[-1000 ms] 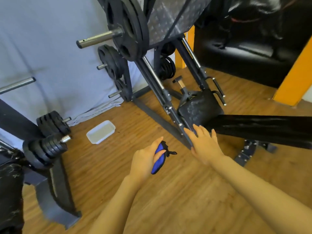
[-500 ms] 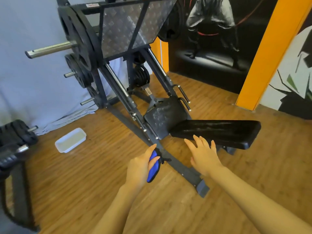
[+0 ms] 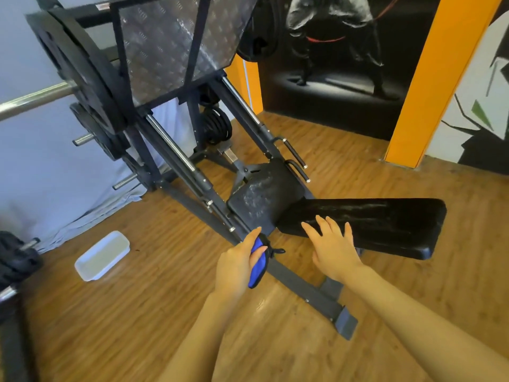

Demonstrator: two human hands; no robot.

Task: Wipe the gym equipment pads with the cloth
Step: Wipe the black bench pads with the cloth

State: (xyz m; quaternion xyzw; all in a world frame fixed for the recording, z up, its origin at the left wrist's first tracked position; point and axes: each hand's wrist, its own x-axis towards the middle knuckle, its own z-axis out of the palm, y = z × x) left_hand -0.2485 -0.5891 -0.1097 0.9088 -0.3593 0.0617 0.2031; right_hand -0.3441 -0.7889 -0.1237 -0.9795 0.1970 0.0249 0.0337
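The black steel leg-press machine (image 3: 170, 150) stands on the wooden plank floor (image 3: 137, 326), left of centre. Its long black padded backrest (image 3: 385, 224) extends to the right, adjoining the square black seat pad (image 3: 261, 197) on the left. The left hand (image 3: 237, 268), gripping a folded blue cloth (image 3: 257, 264), is before the seat pad. The right hand (image 3: 333, 249) overlaps the backrest's near edge. A white rectangular plastic tray (image 3: 103, 255) lies on the floor, well left of both hands.

We have one view only, worn on the head, wide-angle, looking forward and steeply down at the wooden floor (image 3: 137, 326). Both forearms reach in from the bottom edge, close to us; the leg press machine (image 3: 176, 59) stands farther ahead.
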